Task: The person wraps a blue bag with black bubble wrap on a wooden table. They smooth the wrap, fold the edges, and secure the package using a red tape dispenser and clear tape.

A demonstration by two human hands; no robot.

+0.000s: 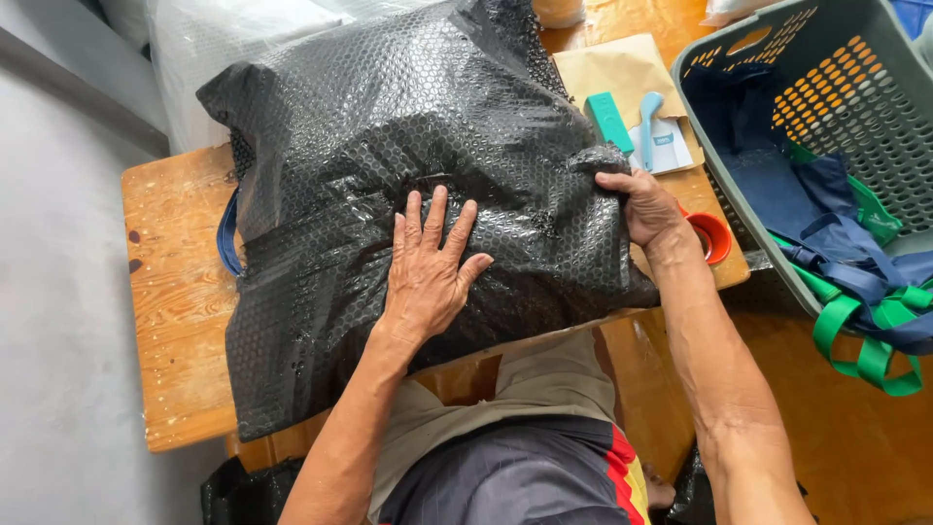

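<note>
A large sheet of black bubble wrap [389, 156], folded over something bulky, covers most of the low wooden table [175, 292], reaching from its far edge to its near edge. The left hand [428, 267] lies flat on the wrap near the table's near edge, fingers spread wide and palm down, holding nothing. The right hand [641, 204] pinches a raised fold of the wrap toward the table's right edge, fingers closed on the plastic. A blue strap [225, 238] peeks out from under the wrap's left side. At the far right corner lie a brown paper envelope [612, 68], a teal rectangular block [609, 122] and a light blue plastic tool [648, 122]. A red round cup [712, 236] sits at the right edge, just beside the right wrist. A grey plastic laundry basket [875, 146] stands right of the table, holding dark blue bags with green straps [855, 292].
</note>
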